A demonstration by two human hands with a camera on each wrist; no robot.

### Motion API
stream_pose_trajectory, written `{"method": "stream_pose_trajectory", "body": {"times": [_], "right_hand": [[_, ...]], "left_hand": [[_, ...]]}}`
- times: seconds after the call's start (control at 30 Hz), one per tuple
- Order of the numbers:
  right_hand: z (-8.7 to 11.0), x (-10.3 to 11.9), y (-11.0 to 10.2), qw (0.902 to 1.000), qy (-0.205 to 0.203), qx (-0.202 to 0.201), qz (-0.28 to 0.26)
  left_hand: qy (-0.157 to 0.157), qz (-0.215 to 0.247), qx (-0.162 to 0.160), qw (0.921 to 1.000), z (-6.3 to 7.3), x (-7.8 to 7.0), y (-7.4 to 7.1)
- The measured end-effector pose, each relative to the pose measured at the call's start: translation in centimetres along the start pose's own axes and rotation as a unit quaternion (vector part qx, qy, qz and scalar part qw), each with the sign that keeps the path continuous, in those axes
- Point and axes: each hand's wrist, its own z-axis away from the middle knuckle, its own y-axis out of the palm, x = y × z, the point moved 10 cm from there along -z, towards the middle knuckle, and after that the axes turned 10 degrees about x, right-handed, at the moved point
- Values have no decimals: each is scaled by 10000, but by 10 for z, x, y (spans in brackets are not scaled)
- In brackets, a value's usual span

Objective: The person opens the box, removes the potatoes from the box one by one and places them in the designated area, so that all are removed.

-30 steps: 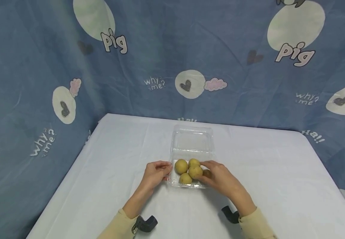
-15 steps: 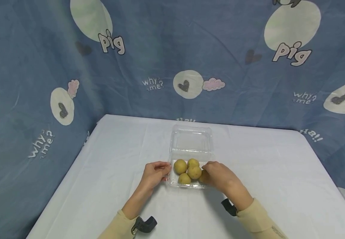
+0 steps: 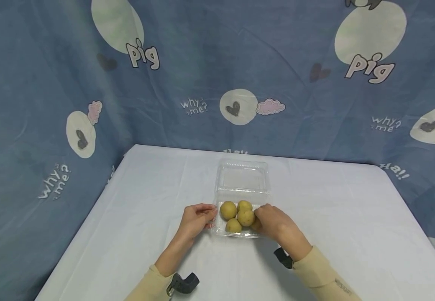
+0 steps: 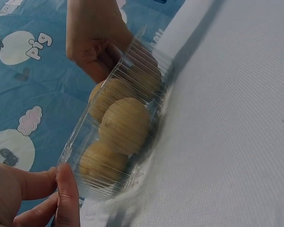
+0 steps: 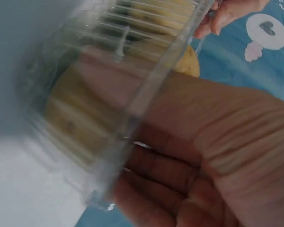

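Observation:
A clear plastic clamshell box (image 3: 221, 230) lies open on the white table, its lid (image 3: 242, 177) folded back. Several round yellow fruits (image 3: 228, 210) sit in it, one resting on top of the others. My left hand (image 3: 196, 219) pinches the left rim between thumb and fingers, also plain in the left wrist view. At the box's right end, my right hand (image 3: 277, 223) reaches over the wall and grips the rightmost fruit (image 5: 75, 116). The right wrist view shows the thumb lying on that fruit behind the ribbed clear wall. From above, the hand covers part of it.
A white cloth covers the table (image 3: 157, 179). Behind and to the left hangs a blue printed curtain (image 3: 187, 62). Dark wrist mounts (image 3: 185, 283) stick out below both sleeves, close over the cloth.
My right hand's fingers have drawn together around the rightmost fruit, and its wrist has shifted slightly left. My left hand keeps its pinch, and the box stays in place.

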Motion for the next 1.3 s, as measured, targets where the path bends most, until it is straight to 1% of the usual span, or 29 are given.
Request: {"method": "stream_pose_trajectory", "body": {"times": [0.2,0.3,0.47,0.7,0.87,0.97,1.13,1.3], "right_hand": [[2,-3,-2,9993,-168,-12,-321],[5,-4,-5,9990,-229,-61,-379],[14,-4,-10,9977,-397,-317,-444],[24,-6,-11,9917,-866,-651,-692],[31,-10,-13,9816,-1269,-952,-1058],[34,-14,-13,9743,-1414,-1058,-1395],[36,-25,-11,9588,-1460,-1150,-2147],[39,-34,-9,9401,-1487,-1275,-2791]], "left_hand": [[-6,0,-9,10000,0,0,-1],[-22,50,-16,10000,0,0,-1],[12,68,0,10000,-1,1,-2],[65,49,53,10000,-2,1,-2],[64,25,84,9999,-2,1,-1],[82,22,70,9999,-2,1,-1],[96,20,41,9999,-2,0,-1],[44,47,24,10000,-2,1,-1]]}}
